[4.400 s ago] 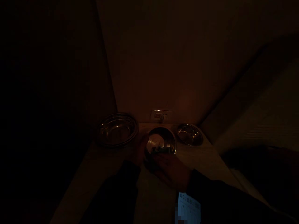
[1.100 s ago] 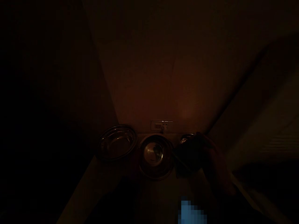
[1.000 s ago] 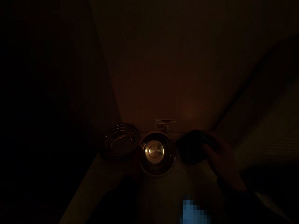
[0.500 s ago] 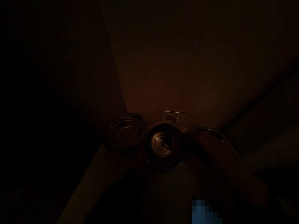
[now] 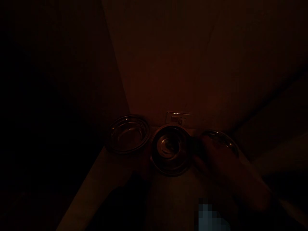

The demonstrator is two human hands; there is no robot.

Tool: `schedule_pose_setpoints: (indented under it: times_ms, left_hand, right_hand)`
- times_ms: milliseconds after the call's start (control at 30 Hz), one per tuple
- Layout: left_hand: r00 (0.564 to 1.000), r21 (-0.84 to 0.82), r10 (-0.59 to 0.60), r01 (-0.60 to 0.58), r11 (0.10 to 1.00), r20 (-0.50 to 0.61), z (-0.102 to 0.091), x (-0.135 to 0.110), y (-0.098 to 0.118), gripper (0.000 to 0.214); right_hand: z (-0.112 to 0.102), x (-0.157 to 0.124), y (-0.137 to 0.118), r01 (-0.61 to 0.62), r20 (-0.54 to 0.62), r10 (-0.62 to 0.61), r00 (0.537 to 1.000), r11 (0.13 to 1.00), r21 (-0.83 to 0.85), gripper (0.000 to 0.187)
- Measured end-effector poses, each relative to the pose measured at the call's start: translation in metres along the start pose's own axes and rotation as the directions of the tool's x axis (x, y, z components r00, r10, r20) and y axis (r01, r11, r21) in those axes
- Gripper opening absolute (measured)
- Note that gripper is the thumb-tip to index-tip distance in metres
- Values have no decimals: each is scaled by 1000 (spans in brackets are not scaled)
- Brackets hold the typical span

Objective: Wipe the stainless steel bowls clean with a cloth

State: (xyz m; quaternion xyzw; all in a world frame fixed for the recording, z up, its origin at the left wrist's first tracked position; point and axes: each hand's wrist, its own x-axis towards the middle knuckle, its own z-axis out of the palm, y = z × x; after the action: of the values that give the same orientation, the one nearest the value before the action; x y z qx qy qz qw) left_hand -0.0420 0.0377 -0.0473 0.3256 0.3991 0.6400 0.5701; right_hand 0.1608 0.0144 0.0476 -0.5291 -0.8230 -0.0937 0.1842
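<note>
The scene is very dark. In the middle a round, shiny metal bowl [image 5: 168, 149] lies between my two hands. My right hand [image 5: 211, 154] comes in from the lower right, its fingers and thumb closed at the bowl's right rim. At the left rim is my left hand [image 5: 143, 162], a dim shape beyond a dark sleeve; it seems to grip the rim, though its fingers are mostly lost in shadow. Left of this bowl stands another metal bowl [image 5: 130, 134]. A third shiny round dish [image 5: 222, 136] is partly hidden behind my right hand.
The bowls are on a pale, narrow surface [image 5: 79, 195] whose left edge drops into darkness. Behind them rises a wall [image 5: 158, 70] with a switch or socket plate [image 5: 179, 118] low down. A pixelated bluish patch [image 5: 211, 219] covers the bottom right.
The middle bowl has shifted slightly to the right, and the bright reflection inside it has dimmed and changed shape. The whole view is a bit darker. Both hands keep nearly the same places.
</note>
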Motion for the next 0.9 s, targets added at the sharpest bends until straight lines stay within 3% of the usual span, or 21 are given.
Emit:
schedule_pose_setpoints:
  times_ms: [167, 333, 500, 567, 700, 833, 900]
  left_hand:
    - [998, 73, 34, -38, 997, 56, 4, -1, 3, 24]
    - [997, 47, -82, 81, 996, 11, 12, 0, 11, 39]
    - [999, 293, -40, 33, 955, 15, 8, -1, 8, 32]
    - [999, 312, -35, 22, 950, 36, 8, -2, 6, 31]
    - [991, 307, -76, 40, 951, 106, 13, -5, 13, 33]
    - [994, 414, -97, 67, 908, 50, 16, -6, 20, 37]
    - [994, 421, -86, 48, 906, 72, 15, -7, 19, 40]
  right_hand:
    - [8, -4, -11, 85, -157, -104, 982, 988, -127, 20]
    - [24, -14, -33, 106, 39, -101, 994, 984, -147, 28]
    - [39, -21, -42, 110, 219, -104, 970, 994, -15, 34]
    - [45, -22, -42, 113, 250, -107, 962, 994, -8, 32]
    - [54, -25, -40, 141, 230, -137, 964, 990, -4, 29]
    - [55, -27, -35, 163, 158, -162, 974, 987, 8, 29]
    - [53, -28, -31, 142, 109, -138, 984, 990, -21, 31]
